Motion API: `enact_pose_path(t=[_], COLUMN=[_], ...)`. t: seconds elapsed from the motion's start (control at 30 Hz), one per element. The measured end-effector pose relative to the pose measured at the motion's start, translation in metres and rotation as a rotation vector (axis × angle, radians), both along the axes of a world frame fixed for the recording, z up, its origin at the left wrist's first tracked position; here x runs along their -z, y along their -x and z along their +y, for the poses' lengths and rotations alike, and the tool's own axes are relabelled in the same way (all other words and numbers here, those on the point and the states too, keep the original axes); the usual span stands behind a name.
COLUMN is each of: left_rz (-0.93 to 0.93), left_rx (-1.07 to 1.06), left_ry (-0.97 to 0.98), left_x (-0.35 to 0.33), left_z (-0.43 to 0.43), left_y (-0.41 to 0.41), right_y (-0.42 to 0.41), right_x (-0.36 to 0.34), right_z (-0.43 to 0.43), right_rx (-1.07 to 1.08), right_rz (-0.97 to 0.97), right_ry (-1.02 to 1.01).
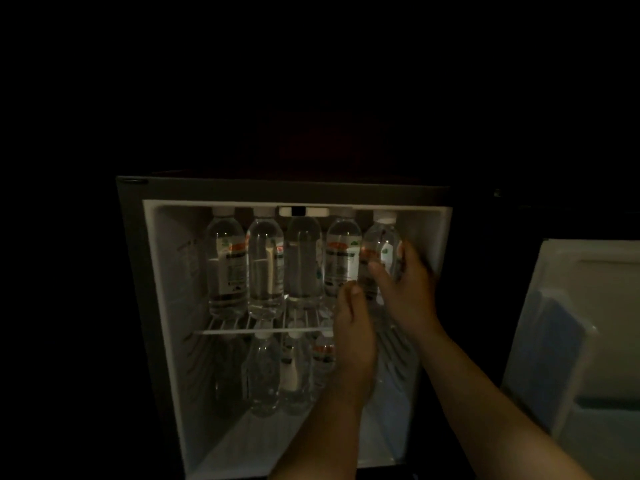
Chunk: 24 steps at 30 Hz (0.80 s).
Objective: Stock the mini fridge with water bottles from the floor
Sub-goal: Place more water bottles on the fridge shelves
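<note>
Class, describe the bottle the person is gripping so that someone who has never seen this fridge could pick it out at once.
Find the open mini fridge and its wire shelf. Five water bottles stand in a row along it. The one meant is the rightmost bottle, nearest the right wall, and the only one with the right hand wrapped around it.

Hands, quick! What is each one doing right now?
Left hand: closed loosely, holding nothing visible, beside the fourth bottle.
Right hand: wrapped around the rightmost bottle on the top shelf.
</note>
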State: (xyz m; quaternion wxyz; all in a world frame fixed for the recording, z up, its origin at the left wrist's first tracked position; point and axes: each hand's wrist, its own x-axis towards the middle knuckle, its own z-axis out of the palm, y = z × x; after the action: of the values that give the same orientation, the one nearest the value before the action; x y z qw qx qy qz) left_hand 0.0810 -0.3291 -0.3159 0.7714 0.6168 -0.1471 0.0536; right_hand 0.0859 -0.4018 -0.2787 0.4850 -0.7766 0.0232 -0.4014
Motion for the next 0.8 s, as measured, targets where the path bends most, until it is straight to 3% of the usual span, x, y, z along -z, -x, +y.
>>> enact_pose_path(t=[0.17,0.37,0.63,0.8], left_rz=[0.118,0.117,0.129,-0.004], left_rx=[0.048,0.065,0.096,-0.147], left_ry=[0.086,0.038,-0.029,-0.112], left_x=[0.000,0.001,0.003,0.005], left_z=[0.001,0.001,0.004,0.010], left_y=[-0.011,-0.018,-0.021,-0.025], right_y=[-0.003,0.004,-0.004,-0.010], right_x=[0.028,0.041,0.042,0.044], right_z=[-0.001,0.002,0.005,0.015], right_rx=[0.022,0.004,0.219,0.252], right_rz=[0.101,0.030,0.128,0.067], right_ry=[0.021,0.065,0.131,0.045])
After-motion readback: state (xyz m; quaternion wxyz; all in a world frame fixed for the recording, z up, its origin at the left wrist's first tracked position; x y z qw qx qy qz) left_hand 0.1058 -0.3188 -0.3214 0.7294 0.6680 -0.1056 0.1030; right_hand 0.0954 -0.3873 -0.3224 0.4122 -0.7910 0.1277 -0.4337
